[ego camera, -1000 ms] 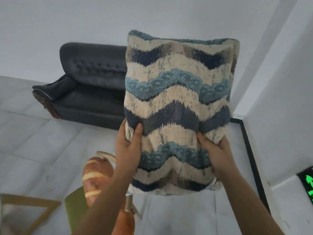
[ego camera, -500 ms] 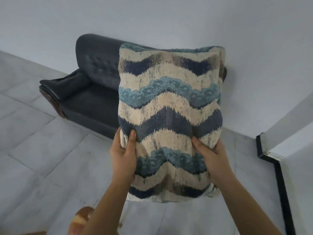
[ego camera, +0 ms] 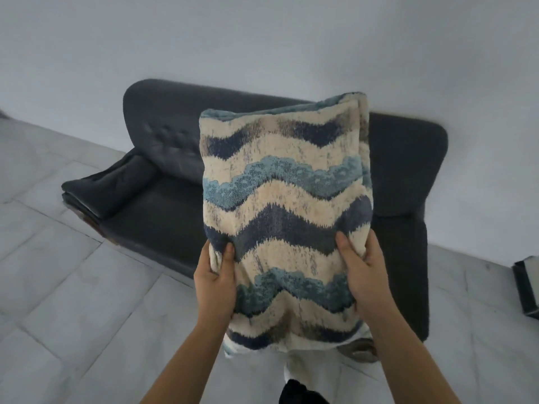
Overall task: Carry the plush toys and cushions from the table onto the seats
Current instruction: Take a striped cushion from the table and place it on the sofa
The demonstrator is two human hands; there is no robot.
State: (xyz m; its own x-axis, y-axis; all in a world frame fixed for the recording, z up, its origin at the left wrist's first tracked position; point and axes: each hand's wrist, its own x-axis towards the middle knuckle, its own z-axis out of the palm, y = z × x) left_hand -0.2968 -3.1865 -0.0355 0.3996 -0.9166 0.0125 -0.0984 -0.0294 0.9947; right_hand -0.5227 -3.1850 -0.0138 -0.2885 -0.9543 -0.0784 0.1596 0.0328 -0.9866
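Note:
A cushion (ego camera: 287, 205) with cream, navy and teal wavy stripes is held upright in front of me. My left hand (ego camera: 215, 282) grips its lower left edge, thumb on the front. My right hand (ego camera: 363, 271) grips its lower right edge the same way. Behind the cushion stands a dark leather sofa (ego camera: 151, 199) against the wall, its seat facing me. The cushion covers the middle of the sofa.
Grey floor tiles (ego camera: 73, 301) stretch out to the left and below. A pale wall (ego camera: 262, 39) runs behind the sofa. A dark box-like object (ego camera: 528, 287) lies on the floor at the right edge. My legs and a dark shoe (ego camera: 300, 393) show below the cushion.
The view has swung toward the sofa, which is now closer and centred behind the cushion. The chair and bread-shaped plush at the bottom left have dropped out of view. Both hands keep their grip.

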